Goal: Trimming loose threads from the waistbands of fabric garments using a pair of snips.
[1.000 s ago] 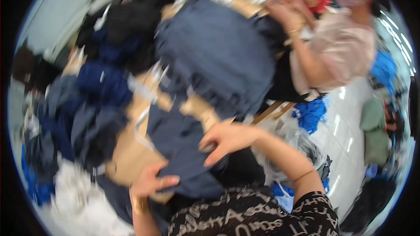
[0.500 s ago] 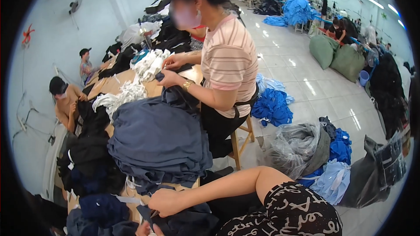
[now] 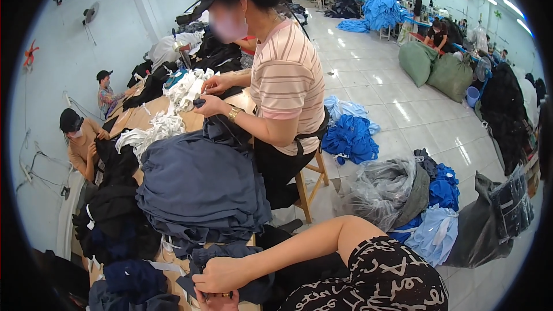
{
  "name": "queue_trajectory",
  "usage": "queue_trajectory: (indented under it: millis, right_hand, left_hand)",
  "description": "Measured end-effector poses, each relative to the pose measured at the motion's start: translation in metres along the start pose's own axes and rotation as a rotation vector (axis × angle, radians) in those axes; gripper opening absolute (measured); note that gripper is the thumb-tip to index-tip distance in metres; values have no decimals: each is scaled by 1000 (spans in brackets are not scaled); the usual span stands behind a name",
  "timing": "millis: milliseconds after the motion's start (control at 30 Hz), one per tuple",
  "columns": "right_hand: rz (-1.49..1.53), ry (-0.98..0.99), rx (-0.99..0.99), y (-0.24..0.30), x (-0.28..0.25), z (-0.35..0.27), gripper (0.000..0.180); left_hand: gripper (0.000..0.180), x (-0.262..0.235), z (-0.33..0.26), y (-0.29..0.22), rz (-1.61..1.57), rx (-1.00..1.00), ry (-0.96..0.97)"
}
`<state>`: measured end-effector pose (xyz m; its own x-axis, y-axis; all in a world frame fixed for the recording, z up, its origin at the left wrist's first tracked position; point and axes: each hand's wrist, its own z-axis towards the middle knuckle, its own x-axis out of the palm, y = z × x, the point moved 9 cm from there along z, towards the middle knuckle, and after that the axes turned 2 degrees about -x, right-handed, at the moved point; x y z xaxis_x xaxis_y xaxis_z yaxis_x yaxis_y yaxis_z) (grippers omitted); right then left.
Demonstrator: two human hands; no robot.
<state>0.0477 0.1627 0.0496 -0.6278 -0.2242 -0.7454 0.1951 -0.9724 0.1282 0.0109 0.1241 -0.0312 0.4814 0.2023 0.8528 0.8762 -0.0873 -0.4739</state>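
Head view: right hand [image 3: 222, 275] low at the bottom edge, fingers curled and closed on a dark navy garment [image 3: 230, 259] at the near end of the wooden table [image 3: 138, 118]. Left hand [image 3: 214, 298] just under it, mostly cut off by the frame; fingers bent around the same cloth, grip hard to tell fully. Just behind, a tall stack of navy folded cloth [image 3: 199, 187]. Beside the table, a co-worker in a striped shirt [image 3: 288, 80] on a wooden stool [image 3: 308, 181], both hands on dark cloth near white fabric strips [image 3: 152, 132]. On the floor to the right, blue fabric heaps [image 3: 351, 138] and a clear plastic bag [image 3: 383, 187].
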Motion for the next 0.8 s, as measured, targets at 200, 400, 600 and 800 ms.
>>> queue_trajectory:
  millis: [200,400,600,800]
  right_hand:
    - [67,-74,45,-8,-4,-15,13]
    - [75,-167,106,-15,-8,-31,14]
    - [83,-234,209,-13,-17,-49,58]
    - [342,-240,455,-13,-18,-55,50]
  left_hand:
    - [25,-50,14,2,-1,63,-104]
    - [26,-35,19,0,9,90,-100]
    - [25,-28,13,-3,49,160,-96]
    - [8,-16,-10,-23,258,509,-419]
